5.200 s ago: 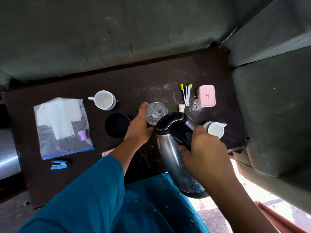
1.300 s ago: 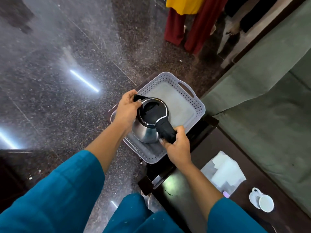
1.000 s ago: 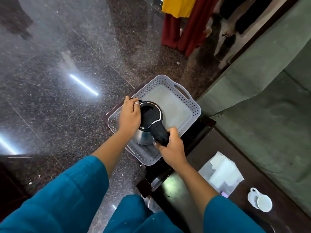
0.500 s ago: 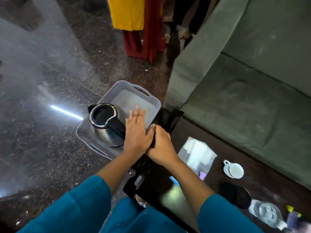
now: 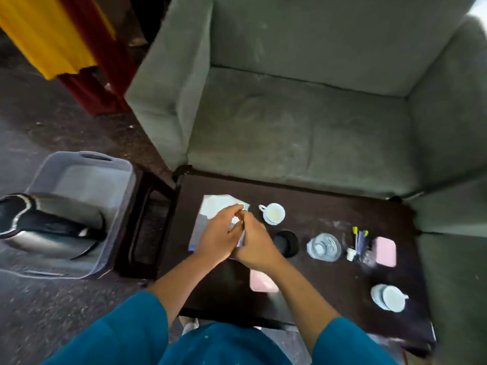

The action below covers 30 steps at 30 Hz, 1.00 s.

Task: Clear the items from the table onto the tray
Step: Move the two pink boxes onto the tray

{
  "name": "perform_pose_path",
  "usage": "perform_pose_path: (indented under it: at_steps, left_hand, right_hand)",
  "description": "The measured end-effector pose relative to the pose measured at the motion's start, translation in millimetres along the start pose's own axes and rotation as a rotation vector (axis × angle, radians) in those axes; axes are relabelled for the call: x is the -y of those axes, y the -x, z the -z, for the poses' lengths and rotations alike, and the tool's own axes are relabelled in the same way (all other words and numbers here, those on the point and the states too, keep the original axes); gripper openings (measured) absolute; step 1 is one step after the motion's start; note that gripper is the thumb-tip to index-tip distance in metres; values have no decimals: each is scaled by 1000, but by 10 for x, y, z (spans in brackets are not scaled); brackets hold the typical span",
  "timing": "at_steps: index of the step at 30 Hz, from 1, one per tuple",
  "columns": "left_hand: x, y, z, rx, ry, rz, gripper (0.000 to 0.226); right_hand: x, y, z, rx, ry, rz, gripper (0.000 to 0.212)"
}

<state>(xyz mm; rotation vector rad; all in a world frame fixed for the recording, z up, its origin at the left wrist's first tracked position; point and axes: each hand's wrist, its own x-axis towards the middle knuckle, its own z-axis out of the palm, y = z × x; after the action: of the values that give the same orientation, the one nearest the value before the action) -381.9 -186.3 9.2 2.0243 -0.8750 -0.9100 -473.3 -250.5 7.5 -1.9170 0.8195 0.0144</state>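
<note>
The grey perforated tray (image 5: 79, 169) stands at the left on a small dark stand, and the steel kettle (image 5: 50, 230) with its black handle sits inside it. On the dark table (image 5: 329, 212), my left hand (image 5: 217, 239) and my right hand (image 5: 257, 246) are pressed together with curled fingers, just above a clear plastic bag (image 5: 210, 206) holding white paper. The hands cover the bag's lower part, so contact with it is hidden. A white cup (image 5: 274, 213) stands just right of the bag.
Further right on the table are a black round lid (image 5: 286, 243), a glass (image 5: 323, 246), pens (image 5: 358, 239), a pink box (image 5: 385, 251), a second white cup (image 5: 390, 297) and a pink item (image 5: 262, 283). A grey-green sofa (image 5: 290, 122) borders the far side.
Both hands have let go of the kettle, which now stands in the tray. They have swung right, from the tray to over the plastic bag on the table.
</note>
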Motion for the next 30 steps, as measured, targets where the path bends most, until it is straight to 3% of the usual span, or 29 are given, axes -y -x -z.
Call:
perform_pose_path:
  at_steps: [3, 13, 30]
  left_hand:
    - [-62, 37, -398, 120, -13, 7, 40]
    - [-142, 86, -1424, 372, -123, 17, 36]
    - [-120, -7, -1772, 414, -133, 5, 35]
  right_hand:
    - [-379, 237, 276, -70, -90, -73, 52]
    - [-1408, 881, 721, -166, -182, -299, 31]
    - [-1903, 1014, 944, -265, -206, -447, 26]
